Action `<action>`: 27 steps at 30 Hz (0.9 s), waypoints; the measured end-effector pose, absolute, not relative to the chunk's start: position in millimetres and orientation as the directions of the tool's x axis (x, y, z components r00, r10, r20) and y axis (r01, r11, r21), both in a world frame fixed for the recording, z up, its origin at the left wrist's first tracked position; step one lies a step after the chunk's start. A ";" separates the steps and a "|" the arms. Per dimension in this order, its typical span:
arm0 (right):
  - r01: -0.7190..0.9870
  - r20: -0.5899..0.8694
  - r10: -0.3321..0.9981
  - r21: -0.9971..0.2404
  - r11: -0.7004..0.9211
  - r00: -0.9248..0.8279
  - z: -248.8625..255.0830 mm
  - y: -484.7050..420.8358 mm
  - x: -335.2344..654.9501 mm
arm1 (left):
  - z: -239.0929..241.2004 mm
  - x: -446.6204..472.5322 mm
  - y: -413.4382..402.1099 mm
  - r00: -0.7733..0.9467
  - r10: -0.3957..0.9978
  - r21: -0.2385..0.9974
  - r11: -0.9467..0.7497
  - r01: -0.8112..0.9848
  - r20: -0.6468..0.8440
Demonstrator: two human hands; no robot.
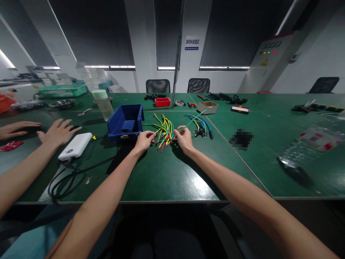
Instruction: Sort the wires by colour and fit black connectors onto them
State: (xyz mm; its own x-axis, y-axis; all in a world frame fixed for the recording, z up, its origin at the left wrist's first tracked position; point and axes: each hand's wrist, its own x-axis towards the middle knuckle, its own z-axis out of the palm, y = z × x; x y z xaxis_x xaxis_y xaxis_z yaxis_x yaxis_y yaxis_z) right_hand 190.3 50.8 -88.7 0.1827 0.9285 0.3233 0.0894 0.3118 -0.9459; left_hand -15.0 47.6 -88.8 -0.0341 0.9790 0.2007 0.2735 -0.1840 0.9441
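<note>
A bunch of short yellow and green wires (pixel 163 128) with red and yellow tips lies on the green table (pixel 161 172) in front of me. My left hand (pixel 145 139) is closed in a pinch on the left side of this bunch. My right hand (pixel 184 138) is closed on a green wire (pixel 194 120) that sticks up and to the right. A second bunch of blue and yellow wires (pixel 199 125) with black ends lies just right of my right hand.
A blue bin (pixel 125 121) stands left of the wires, with a white power bank (pixel 76 145) and black cable (pixel 64 176) beyond. Another person's hands (pixel 58 132) rest flat at the left. A plastic bottle (pixel 309 147) lies at right; a cardboard box (pixel 207 107), red tray (pixel 162 102) and green cup (pixel 102 104) stand behind.
</note>
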 end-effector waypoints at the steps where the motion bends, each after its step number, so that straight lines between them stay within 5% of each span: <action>1: 0.094 0.330 0.926 -0.944 0.317 0.185 -89.1 51.2 190.4 | -88.7 -14.6 47.1 -0.032 0.979 0.944 -0.186 0.273 0.202; 27: 0.045 0.304 0.941 -0.953 0.301 0.146 -83.8 45.6 187.1 | -90.3 -13.1 46.0 0.015 0.976 0.938 -0.213 0.273 0.217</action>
State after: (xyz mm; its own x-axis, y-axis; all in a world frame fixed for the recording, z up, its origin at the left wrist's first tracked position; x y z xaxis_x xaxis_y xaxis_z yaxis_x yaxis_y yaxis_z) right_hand 187.1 45.6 -83.8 0.1455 0.9413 0.3045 0.0453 0.3011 -0.9525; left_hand -13.1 46.0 -90.3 0.0149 0.9760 0.2175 0.2731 -0.2132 0.9381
